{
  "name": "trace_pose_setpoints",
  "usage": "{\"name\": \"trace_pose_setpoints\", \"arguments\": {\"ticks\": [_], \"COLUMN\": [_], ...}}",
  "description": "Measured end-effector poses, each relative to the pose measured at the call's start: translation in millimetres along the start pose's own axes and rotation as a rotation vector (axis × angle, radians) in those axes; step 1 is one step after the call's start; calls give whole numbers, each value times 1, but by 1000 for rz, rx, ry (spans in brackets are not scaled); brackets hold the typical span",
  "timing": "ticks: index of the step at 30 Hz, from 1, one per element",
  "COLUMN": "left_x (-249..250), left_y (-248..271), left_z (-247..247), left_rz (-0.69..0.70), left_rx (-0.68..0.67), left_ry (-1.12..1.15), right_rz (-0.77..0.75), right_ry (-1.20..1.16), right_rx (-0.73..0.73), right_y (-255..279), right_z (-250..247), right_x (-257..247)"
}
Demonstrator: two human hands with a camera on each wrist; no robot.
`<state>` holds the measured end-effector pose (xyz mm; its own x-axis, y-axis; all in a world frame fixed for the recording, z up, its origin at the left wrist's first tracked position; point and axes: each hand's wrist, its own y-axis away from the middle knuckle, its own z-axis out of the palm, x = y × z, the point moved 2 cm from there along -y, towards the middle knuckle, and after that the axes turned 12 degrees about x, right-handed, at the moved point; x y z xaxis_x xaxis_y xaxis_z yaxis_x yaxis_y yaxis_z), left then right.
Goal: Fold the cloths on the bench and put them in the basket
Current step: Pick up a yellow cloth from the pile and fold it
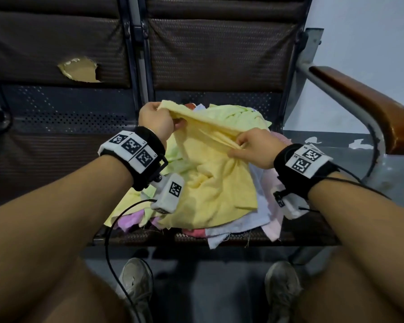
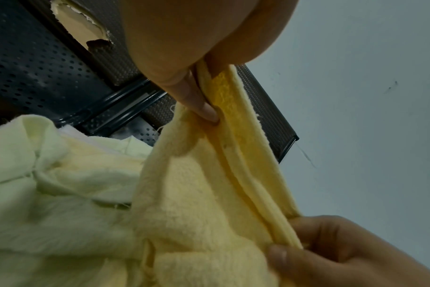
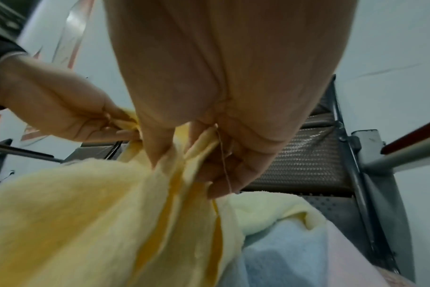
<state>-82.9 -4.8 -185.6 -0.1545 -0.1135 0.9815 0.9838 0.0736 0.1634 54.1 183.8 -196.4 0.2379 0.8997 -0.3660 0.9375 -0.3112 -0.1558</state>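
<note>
A yellow cloth [image 1: 215, 183] hangs lifted over a pile of cloths [image 1: 243, 222] on the bench seat [image 1: 149, 236]. My left hand [image 1: 156, 120] pinches its far top edge, my right hand [image 1: 254, 148] pinches the same bunched edge nearer to me. In the left wrist view the left fingers [image 2: 199, 101] clamp the folded yellow cloth [image 2: 209, 203], and the right hand [image 2: 331, 252] grips it lower down. In the right wrist view the right hand [image 3: 209, 155] and the left hand [image 3: 62, 112] both hold the yellow cloth [image 3: 86, 223]. No basket is in view.
The pile holds light green [image 1: 238, 115], white [image 1: 247, 220], pink [image 1: 273, 199] and purple [image 1: 128, 222] cloths. The left seat's backrest has a torn hole [image 1: 79, 68]. A wooden armrest [image 1: 371, 106] stands to the right. My shoes [image 1: 135, 283] are on the floor below.
</note>
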Motion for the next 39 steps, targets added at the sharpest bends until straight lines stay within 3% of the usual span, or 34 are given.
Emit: {"name": "trace_pose_setpoints", "arguments": {"ticks": [7,11,13,18,24,27,30,35,39], "left_x": [-7,-9,-12,-15,-17,-13,-10,-9,-11], "left_y": [-14,-19,-22,-26,-22,-22,-27,-29,-22], "left_z": [-5,-7,-11,-20,-21,-24,-31,-34,-33], "left_rz": [79,68,48,-2,-140,-99,-42,-30,174], "left_rx": [65,77,45,20,21,-14,-104,-122,-149], "left_ry": [-132,-133,-118,-164,-224,-206,-185,-217,-473], "right_rz": [0,-71,-78,23,30,38,24,123,131], "right_ry": [8,210,194,-142,-79,-86,-83,-272,-6], "right_rx": [91,-143,-215,76,46,71,-13,104,92], "right_y": [-2,9,12,3,6,9,18,22,19], "right_z": [-15,4,12,-14,-14,-18,-21,-29,-31], "right_x": [14,15,18,49,55,54,56,61,61]}}
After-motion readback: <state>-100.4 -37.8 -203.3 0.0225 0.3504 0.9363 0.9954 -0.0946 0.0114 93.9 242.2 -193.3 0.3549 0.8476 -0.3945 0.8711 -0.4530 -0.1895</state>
